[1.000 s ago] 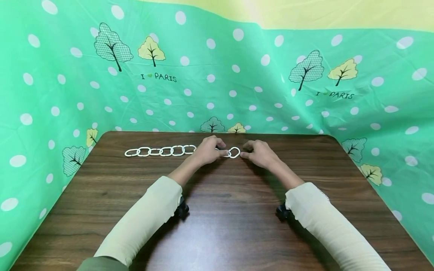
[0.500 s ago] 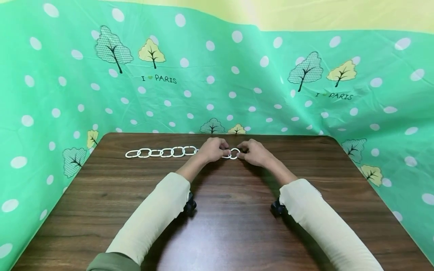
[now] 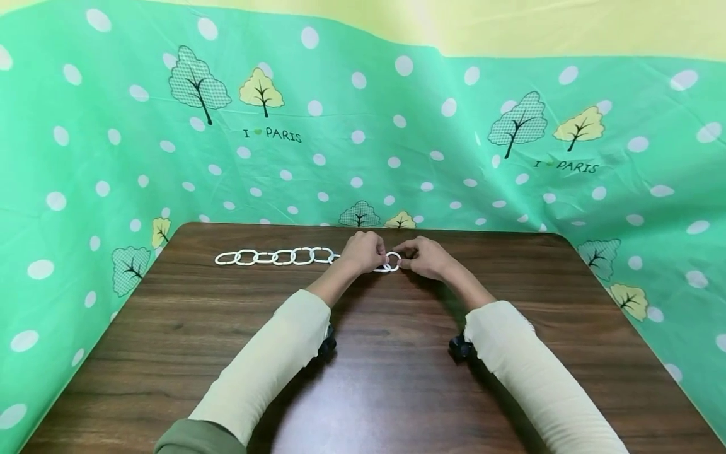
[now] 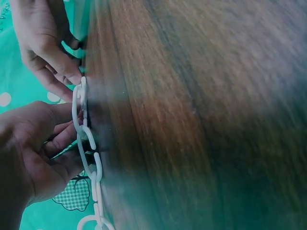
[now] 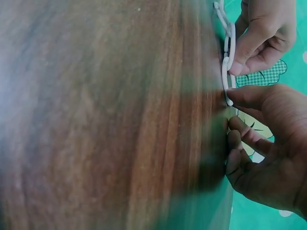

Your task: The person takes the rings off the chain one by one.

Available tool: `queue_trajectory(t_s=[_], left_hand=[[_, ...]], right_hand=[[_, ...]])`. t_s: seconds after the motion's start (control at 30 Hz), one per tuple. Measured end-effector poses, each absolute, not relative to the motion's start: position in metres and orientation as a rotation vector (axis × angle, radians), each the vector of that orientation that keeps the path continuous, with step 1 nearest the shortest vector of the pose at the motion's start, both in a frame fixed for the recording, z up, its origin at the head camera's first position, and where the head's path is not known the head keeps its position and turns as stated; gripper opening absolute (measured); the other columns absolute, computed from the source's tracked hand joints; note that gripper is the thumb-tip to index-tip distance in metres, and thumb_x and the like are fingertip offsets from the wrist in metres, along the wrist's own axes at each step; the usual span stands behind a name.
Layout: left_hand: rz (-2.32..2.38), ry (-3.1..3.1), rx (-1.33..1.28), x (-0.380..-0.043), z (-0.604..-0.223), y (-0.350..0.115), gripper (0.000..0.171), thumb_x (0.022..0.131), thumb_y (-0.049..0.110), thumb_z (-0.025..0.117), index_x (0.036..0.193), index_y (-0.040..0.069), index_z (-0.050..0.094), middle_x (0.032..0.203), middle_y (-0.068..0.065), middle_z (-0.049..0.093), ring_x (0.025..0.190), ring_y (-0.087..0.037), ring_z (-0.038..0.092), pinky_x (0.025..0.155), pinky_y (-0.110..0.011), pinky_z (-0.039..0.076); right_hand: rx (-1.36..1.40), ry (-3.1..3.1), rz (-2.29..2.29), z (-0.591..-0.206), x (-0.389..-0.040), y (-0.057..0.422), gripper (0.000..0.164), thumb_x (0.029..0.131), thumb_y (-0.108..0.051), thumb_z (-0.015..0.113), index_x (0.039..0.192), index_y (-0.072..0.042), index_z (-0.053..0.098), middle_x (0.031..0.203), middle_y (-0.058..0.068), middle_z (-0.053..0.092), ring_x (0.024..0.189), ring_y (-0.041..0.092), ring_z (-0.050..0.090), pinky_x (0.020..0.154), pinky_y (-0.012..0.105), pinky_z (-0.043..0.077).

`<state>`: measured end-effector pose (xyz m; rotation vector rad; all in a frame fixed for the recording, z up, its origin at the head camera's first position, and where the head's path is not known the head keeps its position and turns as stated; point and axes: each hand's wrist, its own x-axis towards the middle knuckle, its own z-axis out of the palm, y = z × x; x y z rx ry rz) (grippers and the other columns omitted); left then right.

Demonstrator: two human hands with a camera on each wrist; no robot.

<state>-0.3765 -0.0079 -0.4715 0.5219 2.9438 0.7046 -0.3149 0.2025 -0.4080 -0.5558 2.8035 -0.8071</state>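
A chain of white plastic links (image 3: 303, 248) stretches across the far part of the table. My left hand (image 3: 364, 253) pinches it near its right end, thumb at the joint before the last link. That end link (image 3: 392, 253) stands between both hands. From the right, my right hand (image 3: 429, 260) pinches its outer edge with thumb and forefinger. In the right wrist view, the right thumb meets the tip of the end link (image 5: 224, 79). In the left wrist view, more links (image 4: 94, 187) trail away past the left hand (image 4: 41, 148). In the head view, the left hand hides some of the links.
The dark wooden table (image 3: 363, 378) reaches back to a green dotted cloth (image 3: 340, 157) hanging behind and at the sides. Light sleeves (image 3: 272, 353) cover both forearms, and a small black device (image 3: 460, 348) sits at the right wrist.
One second ago my right hand was just off the end link; its thumb and forefinger have come left onto it. My left hand has shifted slightly right. The view has moved a little.
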Motion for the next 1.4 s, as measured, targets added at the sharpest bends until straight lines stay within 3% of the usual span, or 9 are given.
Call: queue_trajectory(t_s=[0.13,0.33,0.63,0.9,1.1,1.4], left_hand=[[0.673,2.966,0.509,-0.374,-0.47,-0.004,0.018,0.098,0.038,0.083,0.083,0.028,0.08,0.088,0.009,0.077,0.092,-0.022,0.071,0.088,-0.038,0.059],[0.59,3.022,0.512,-0.37,-0.469,-0.001,0.018,0.098,0.031,0.077,0.08,0.027,0.077,0.089,0.007,0.077,0.098,-0.023,0.073,0.094,-0.041,0.059],[0.553,3.025,0.551,-0.368,-0.467,-0.005,0.014,0.103,0.027,0.073,0.091,0.025,0.078,0.093,0.008,0.077,0.1,-0.02,0.073,0.099,-0.042,0.058],[0.473,3.031,0.705,-0.366,-0.472,-0.004,0.011,0.114,0.032,0.064,0.11,0.023,0.064,0.099,0.005,0.074,0.102,-0.019,0.07,0.099,-0.043,0.056],[0.499,3.053,0.704,-0.367,-0.473,-0.006,0.011,0.116,0.036,0.061,0.115,0.026,0.059,0.099,0.005,0.073,0.102,-0.022,0.072,0.098,-0.046,0.057],[0.505,3.055,0.712,-0.364,-0.475,-0.004,0.015,0.118,0.038,0.058,0.119,0.022,0.058,0.099,0.002,0.073,0.105,-0.026,0.074,0.1,-0.046,0.057]], right_hand=[[-0.505,2.806,-0.807,-0.4,-0.305,0.197,0.035,0.106,-0.018,0.077,0.139,-0.01,0.079,0.106,0.01,0.077,0.092,0.022,0.065,0.081,0.033,0.049],[-0.428,2.789,-0.877,-0.401,-0.306,0.194,0.029,0.103,-0.016,0.078,0.131,-0.008,0.08,0.105,0.008,0.073,0.092,0.021,0.061,0.082,0.032,0.046],[-0.382,2.714,-0.991,-0.402,-0.311,0.187,0.025,0.101,-0.011,0.081,0.122,0.001,0.074,0.108,0.01,0.072,0.1,0.022,0.065,0.087,0.028,0.048],[-0.294,2.681,-1.107,-0.402,-0.307,0.189,0.027,0.099,-0.008,0.082,0.122,0.001,0.069,0.109,0.012,0.071,0.101,0.023,0.064,0.085,0.028,0.048],[-0.286,2.694,-1.167,-0.4,-0.304,0.187,0.028,0.102,-0.007,0.077,0.127,0.0,0.065,0.11,0.016,0.075,0.102,0.027,0.067,0.088,0.033,0.047],[-0.259,2.692,-1.184,-0.399,-0.3,0.188,0.03,0.107,-0.012,0.07,0.13,0.007,0.075,0.112,0.015,0.077,0.098,0.019,0.062,0.08,0.025,0.048]])
